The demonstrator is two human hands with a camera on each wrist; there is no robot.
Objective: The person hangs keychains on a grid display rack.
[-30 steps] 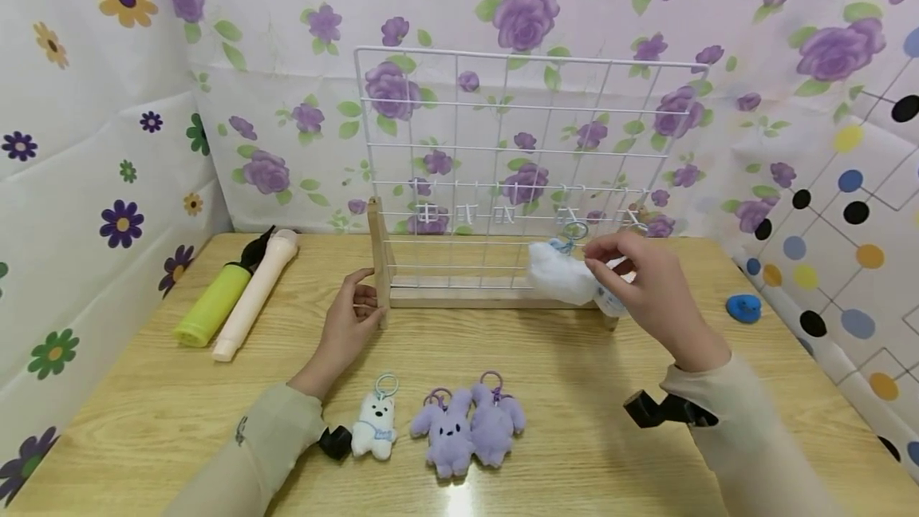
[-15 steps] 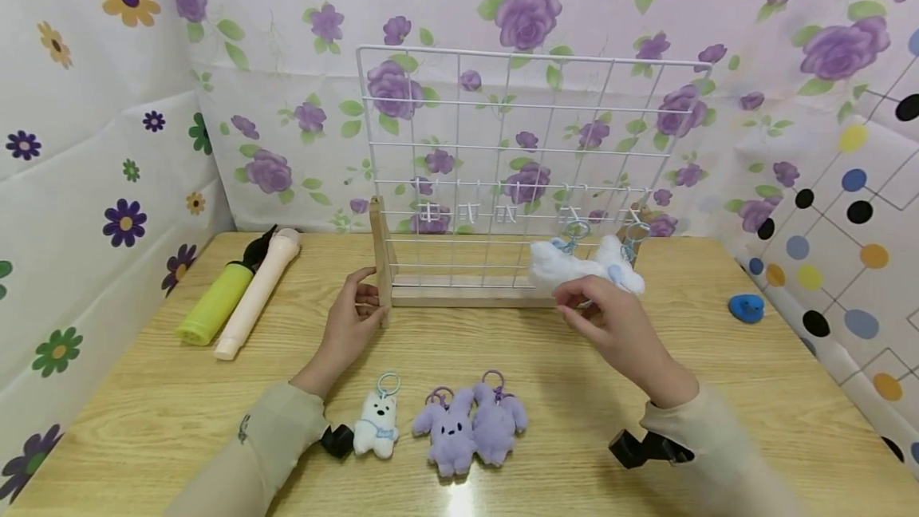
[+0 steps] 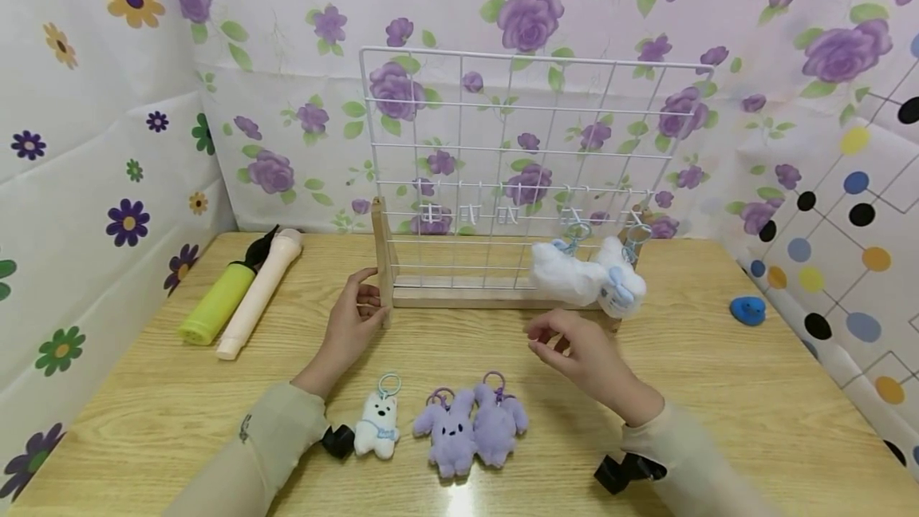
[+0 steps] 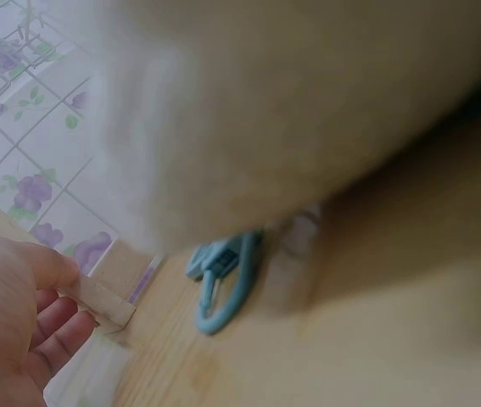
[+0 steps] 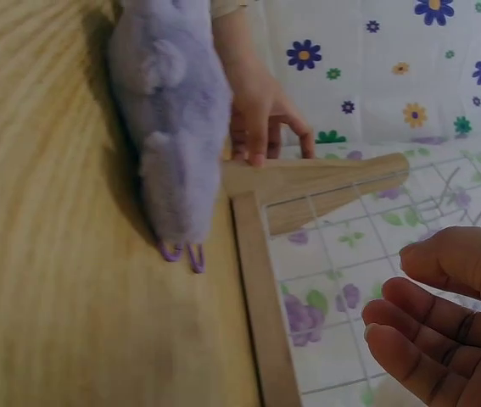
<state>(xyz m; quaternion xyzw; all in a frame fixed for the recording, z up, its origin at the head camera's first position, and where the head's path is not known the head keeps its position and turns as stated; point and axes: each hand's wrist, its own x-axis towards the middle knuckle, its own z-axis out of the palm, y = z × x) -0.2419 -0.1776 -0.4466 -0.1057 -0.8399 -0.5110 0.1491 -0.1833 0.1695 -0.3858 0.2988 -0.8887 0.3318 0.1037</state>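
A white wire grid rack (image 3: 506,151) stands upright in a wooden base. My left hand (image 3: 351,324) holds the left wooden post (image 3: 381,258) near its foot; the left wrist view shows its fingers (image 4: 64,335) at the wood. Two white plush keychains (image 3: 567,274) hang by blue rings from hooks on the grid's right side. Below and in front of them, my right hand (image 3: 585,353) hovers with nothing in its relaxed, slightly bent fingers. On the table before me lie a white bear keychain (image 3: 376,428) and two purple plush keychains (image 3: 452,439).
At the left lie a yellow-green pump (image 3: 218,301) and a long pale pink tube (image 3: 258,294). A small blue toy (image 3: 748,310) sits near the right edge. Several white hooks (image 3: 470,214) hang on the grid. Patterned cloth surrounds the table on three sides.
My right hand has come away from the hanging white plush keychains, moving left and toward me. The right keychain, partly covered before, shows fully. My left hand stays at the post.
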